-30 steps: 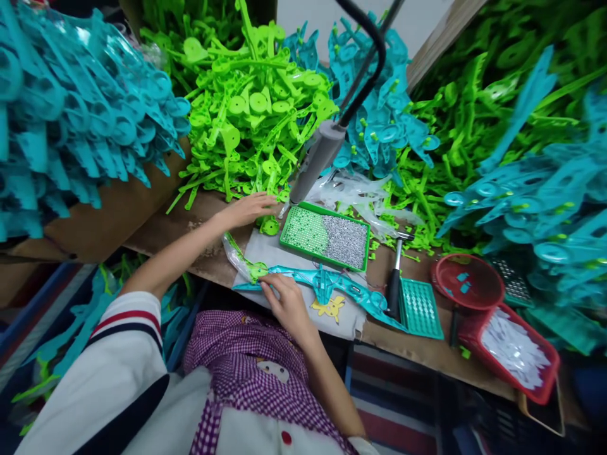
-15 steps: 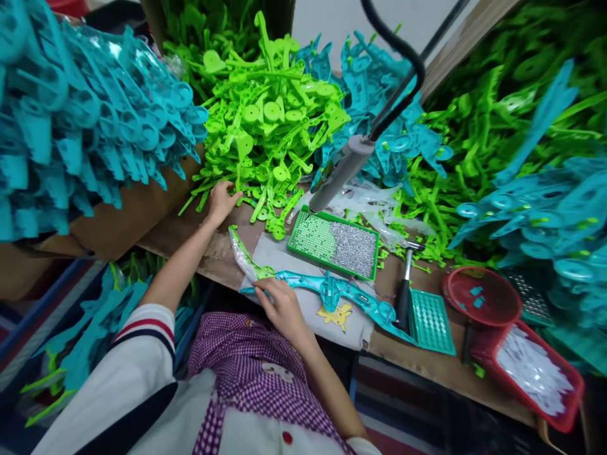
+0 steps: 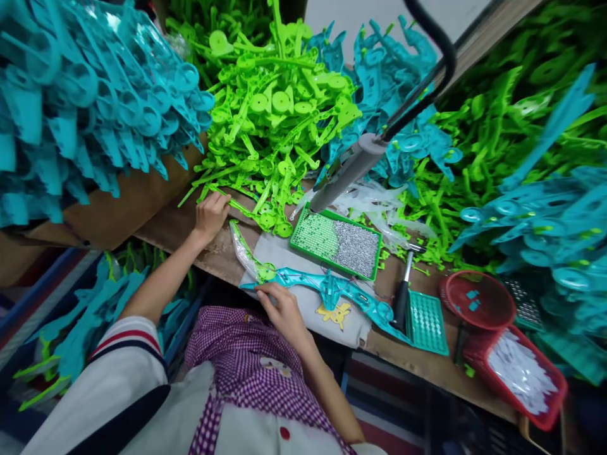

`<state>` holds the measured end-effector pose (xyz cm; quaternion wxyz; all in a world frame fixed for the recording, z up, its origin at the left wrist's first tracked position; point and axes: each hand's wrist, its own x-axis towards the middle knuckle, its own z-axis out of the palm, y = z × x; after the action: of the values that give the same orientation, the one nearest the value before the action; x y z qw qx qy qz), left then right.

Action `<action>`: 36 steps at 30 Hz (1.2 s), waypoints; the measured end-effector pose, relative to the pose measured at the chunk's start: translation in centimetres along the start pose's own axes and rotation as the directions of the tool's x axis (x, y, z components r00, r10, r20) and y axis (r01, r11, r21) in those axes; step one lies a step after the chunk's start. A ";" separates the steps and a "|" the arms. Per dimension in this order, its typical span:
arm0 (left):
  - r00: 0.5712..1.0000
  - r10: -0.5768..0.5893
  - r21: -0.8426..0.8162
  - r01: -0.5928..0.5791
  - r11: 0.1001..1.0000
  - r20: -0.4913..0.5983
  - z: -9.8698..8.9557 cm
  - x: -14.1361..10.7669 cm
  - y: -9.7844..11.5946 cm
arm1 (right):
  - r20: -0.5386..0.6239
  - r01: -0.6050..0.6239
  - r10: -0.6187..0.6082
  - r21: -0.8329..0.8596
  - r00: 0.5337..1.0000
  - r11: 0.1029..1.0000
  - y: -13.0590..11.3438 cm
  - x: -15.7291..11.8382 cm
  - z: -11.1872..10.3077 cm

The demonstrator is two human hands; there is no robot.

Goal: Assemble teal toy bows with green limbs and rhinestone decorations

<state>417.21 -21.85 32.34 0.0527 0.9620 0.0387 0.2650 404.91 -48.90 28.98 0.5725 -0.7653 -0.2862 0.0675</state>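
My left hand [image 3: 212,213] is closed round the end of a green plastic part [image 3: 244,213] at the near edge of the pile of green parts [image 3: 279,107]. My right hand [image 3: 279,306] pinches the left end of a long blue piece [image 3: 327,287], close to its round green joint. A green arm with a clear curved strip [image 3: 243,253] reaches up and left from that joint. The blue piece lies across a grey cloth [image 3: 308,316] with a yellow cartoon figure.
Behind the cloth sits a green tray of small metal pins [image 3: 355,248]. A hammer [image 3: 404,291], a teal tray [image 3: 428,323], a red bowl [image 3: 478,300] and a red basket [image 3: 519,373] stand to the right. A grey rod [image 3: 348,174] hangs over the table. Blue parts [image 3: 95,95] are stacked left.
My left hand has moved left and slightly down, drawing a green part out from the pile's edge. My right hand stays at the joint. The view has shifted slightly.
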 end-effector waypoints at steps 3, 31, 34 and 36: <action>1.000 -0.023 -0.014 0.023 1.000 -0.007 -0.1 -0.2 -0.4 | 0.017 0.020 -0.020 -0.053 1.000 0.998 0.2 0.2 0.3; 0.924 -0.372 0.183 0.351 0.918 0.093 -4.1 -1.8 -6.9 | -0.089 0.085 -0.094 -0.092 0.992 0.992 -0.6 1.8 -1.3; 0.949 -0.315 0.194 0.306 0.932 0.014 -4.5 -4.8 -7.1 | -0.104 0.069 -0.072 -0.035 0.992 0.997 -1.3 0.6 -2.0; 0.954 -0.281 0.195 0.297 0.935 -0.107 -4.7 -7.7 -7.2 | -0.112 0.055 -0.055 0.002 0.992 0.998 -1.5 -0.1 -2.0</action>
<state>407.86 -15.08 31.57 -0.0117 0.9350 0.2092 0.2860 405.17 -50.36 31.02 0.5911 -0.7584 -0.2745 0.0095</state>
